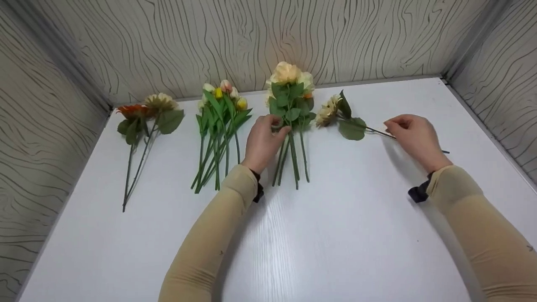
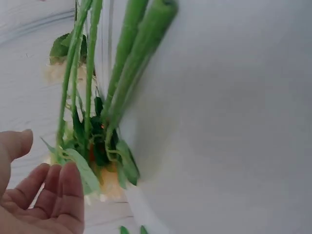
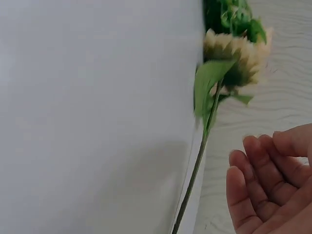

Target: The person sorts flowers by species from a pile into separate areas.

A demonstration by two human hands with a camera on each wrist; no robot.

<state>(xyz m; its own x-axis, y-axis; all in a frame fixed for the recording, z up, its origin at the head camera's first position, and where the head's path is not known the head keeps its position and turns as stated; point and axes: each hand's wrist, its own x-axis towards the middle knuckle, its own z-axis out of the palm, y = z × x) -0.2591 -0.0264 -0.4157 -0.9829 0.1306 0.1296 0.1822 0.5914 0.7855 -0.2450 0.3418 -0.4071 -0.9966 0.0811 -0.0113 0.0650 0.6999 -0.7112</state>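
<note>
In the head view my left hand (image 1: 263, 140) is at the left side of a bunch of pale peach and cream flowers (image 1: 286, 73), near its green leaves. The left wrist view shows that hand's fingers (image 2: 72, 197) loosely bent beside the leaves (image 2: 127, 163), thumb apart, holding nothing. My right hand (image 1: 415, 136) hovers by the stem of a single cream flower (image 1: 328, 111), which lies on its side with its head toward the bunch. In the right wrist view the fingers (image 3: 239, 200) are loosely curved, and the stem (image 3: 197, 163) runs apart from them.
Left of the bunch lie several tulips (image 1: 218, 109) in white, yellow and pink. Farther left are an orange flower (image 1: 133, 111) and a cream flower (image 1: 161, 102), stems crossing. Everything lies on a white table (image 1: 314, 235), with wood-grain patterned panels (image 1: 188, 42) behind and at both sides.
</note>
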